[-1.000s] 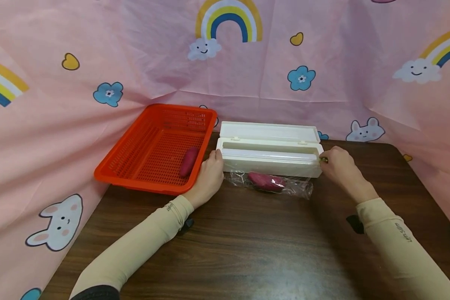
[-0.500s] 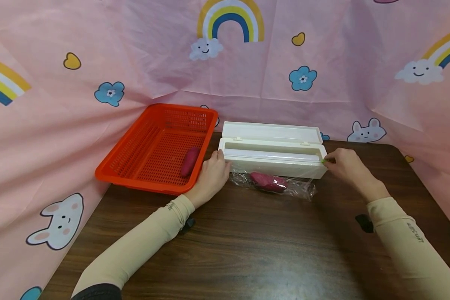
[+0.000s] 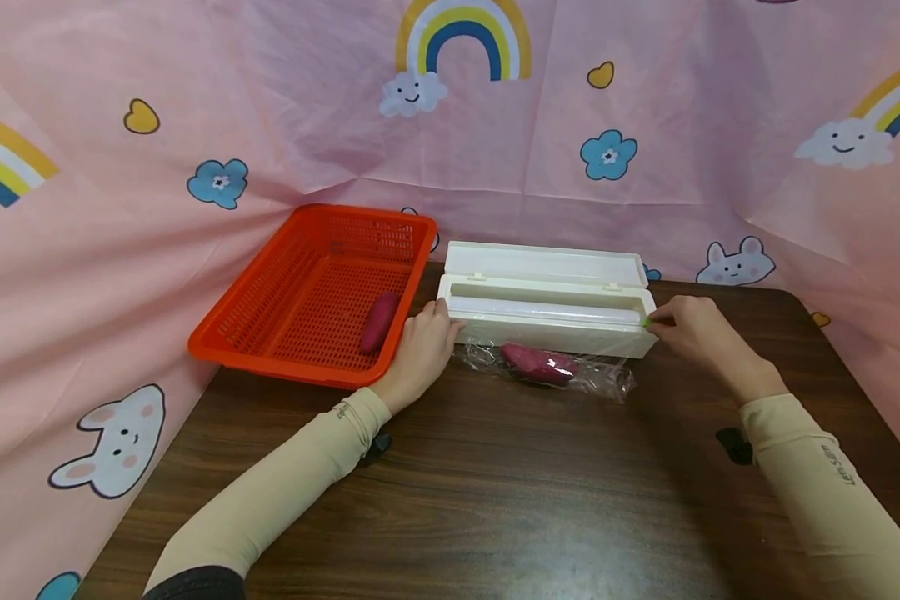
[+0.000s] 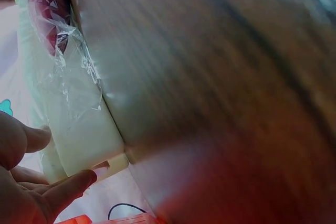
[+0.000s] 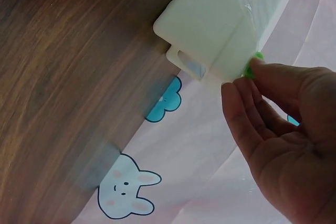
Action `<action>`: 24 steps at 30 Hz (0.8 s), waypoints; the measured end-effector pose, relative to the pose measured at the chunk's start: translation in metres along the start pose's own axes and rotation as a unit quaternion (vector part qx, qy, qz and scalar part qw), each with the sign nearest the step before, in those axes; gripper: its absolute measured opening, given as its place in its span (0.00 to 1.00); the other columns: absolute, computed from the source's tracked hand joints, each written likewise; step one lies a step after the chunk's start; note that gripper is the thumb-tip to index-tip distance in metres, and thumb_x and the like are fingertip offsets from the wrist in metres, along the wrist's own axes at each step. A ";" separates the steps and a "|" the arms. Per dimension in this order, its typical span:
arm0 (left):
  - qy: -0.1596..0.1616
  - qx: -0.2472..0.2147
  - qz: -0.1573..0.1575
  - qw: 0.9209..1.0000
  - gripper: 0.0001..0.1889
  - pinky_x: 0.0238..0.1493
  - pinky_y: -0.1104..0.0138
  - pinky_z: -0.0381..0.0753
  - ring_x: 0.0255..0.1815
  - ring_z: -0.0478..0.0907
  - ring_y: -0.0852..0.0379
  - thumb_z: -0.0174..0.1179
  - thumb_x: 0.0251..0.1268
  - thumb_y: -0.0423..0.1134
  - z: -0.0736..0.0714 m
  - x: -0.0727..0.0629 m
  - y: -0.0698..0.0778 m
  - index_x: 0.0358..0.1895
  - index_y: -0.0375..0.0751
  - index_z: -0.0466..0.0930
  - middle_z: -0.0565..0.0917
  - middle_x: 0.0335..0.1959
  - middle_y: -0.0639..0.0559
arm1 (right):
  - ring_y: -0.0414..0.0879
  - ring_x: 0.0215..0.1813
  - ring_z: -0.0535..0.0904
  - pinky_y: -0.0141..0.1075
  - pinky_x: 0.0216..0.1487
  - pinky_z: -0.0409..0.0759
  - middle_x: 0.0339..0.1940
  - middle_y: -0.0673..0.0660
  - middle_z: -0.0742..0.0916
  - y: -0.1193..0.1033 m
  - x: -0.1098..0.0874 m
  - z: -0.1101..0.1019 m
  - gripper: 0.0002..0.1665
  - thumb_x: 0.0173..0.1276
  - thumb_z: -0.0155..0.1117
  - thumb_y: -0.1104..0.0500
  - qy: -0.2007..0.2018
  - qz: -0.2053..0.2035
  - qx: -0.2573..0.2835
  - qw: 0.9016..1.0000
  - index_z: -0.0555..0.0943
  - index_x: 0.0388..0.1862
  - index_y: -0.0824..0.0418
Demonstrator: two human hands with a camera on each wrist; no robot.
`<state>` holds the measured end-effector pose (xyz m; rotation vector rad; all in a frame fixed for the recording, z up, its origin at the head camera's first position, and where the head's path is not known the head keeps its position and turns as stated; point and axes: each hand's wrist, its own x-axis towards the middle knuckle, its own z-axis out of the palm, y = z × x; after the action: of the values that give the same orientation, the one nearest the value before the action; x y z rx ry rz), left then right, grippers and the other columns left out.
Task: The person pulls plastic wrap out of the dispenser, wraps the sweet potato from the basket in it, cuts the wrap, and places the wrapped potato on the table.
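Note:
A long white plastic wrap dispenser box (image 3: 487, 335) lies on the table with its lid (image 3: 543, 265) tipped back and a white film roll (image 3: 543, 311) inside. My left hand (image 3: 420, 348) grips the box's left end, thumb on the front side. At the opposite end, my right hand (image 3: 696, 332) pinches a small green slide cutter (image 5: 249, 71) between thumb and fingers, at the box's edge. Against the box front lies a purple-red sweet potato (image 3: 538, 364) under clear film (image 4: 79, 85), which spreads past both its ends and up the box front.
Left of the box stands a red perforated basket (image 3: 270, 372), holding another sweet potato (image 3: 379, 323) by its right wall. The brown wooden table (image 3: 495, 492) extends in front. A pink patterned curtain (image 3: 307, 100) hangs behind and along the sides.
My right hand has shifted slightly right, and its fingers show more of the green cutter. My left thumb has come against the box front. The box has shifted slightly right.

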<state>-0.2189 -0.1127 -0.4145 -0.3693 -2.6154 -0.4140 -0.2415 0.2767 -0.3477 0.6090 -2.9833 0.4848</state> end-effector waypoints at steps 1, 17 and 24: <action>0.001 0.001 0.001 1.000 0.27 0.40 0.50 0.87 0.35 0.87 0.37 0.61 0.74 0.45 0.000 0.000 0.000 0.57 0.18 0.77 0.85 0.41 0.32 | 0.58 0.37 0.85 0.50 0.38 0.83 0.39 0.71 0.88 0.000 0.000 0.000 0.13 0.67 0.68 0.64 0.002 -0.003 0.000 1.000 0.87 0.44 0.75; 0.006 -0.001 0.007 1.000 0.18 0.35 0.51 0.86 0.30 0.86 0.39 0.62 0.73 0.44 -0.001 0.000 -0.001 0.42 0.26 0.79 0.83 0.32 0.38 | 0.57 0.38 0.85 0.47 0.37 0.83 0.39 0.69 0.89 -0.005 0.008 0.000 0.10 0.66 0.69 0.67 -0.016 -0.046 0.002 0.999 0.88 0.41 0.73; 0.007 -0.009 0.008 1.000 0.17 0.35 0.51 0.86 0.30 0.85 0.39 0.63 0.72 0.43 0.002 -0.001 -0.003 0.41 0.26 0.79 0.83 0.31 0.38 | 0.54 0.37 0.84 0.42 0.33 0.80 0.38 0.67 0.88 -0.015 0.016 0.003 0.09 0.67 0.69 0.66 -0.037 -0.058 0.005 0.998 0.89 0.41 0.72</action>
<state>-0.2200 -0.1149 -0.4170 -0.3927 -2.5941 -0.4337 -0.2506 0.2570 -0.3438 0.8130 -2.9938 0.4787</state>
